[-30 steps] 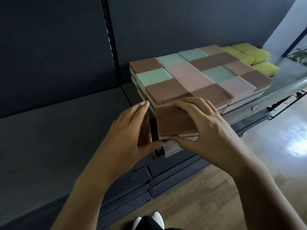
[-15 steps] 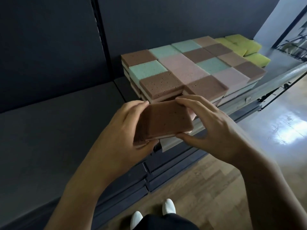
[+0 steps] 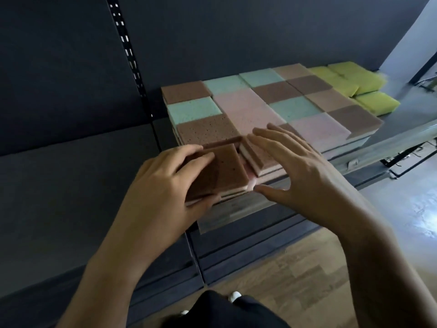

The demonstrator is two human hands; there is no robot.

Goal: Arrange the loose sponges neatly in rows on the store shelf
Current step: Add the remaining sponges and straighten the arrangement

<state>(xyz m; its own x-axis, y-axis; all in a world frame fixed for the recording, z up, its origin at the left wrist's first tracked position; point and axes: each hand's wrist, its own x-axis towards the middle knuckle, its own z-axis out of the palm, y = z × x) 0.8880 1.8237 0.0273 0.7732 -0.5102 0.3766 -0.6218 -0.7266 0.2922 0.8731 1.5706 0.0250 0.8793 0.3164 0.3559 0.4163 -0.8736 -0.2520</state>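
Note:
A brown-topped sponge (image 3: 227, 170) with a pale pink underside sits at the front left corner of the sponge block, in front of a speckled brown sponge (image 3: 208, 132). My left hand (image 3: 170, 188) grips it, fingers on its top and thumb under its front edge. My right hand (image 3: 300, 171) hovers just right of it with fingers spread and straight, over a pink-sided sponge (image 3: 256, 159) in the front row. Behind them, brown, mint and pink sponges (image 3: 272, 107) lie in tidy stacked rows.
Several yellow sponges (image 3: 361, 88) lie at the far right of the grey shelf (image 3: 406, 119). A dark shelf (image 3: 71, 171) stretches to the left, with a slotted upright (image 3: 127, 48) between the bays. Wooden floor and my shoes show below.
Both hands held the brown sponge in front of the shelf; it now rests at the front left of the block. My right hand has let go and opened. The view moved closer.

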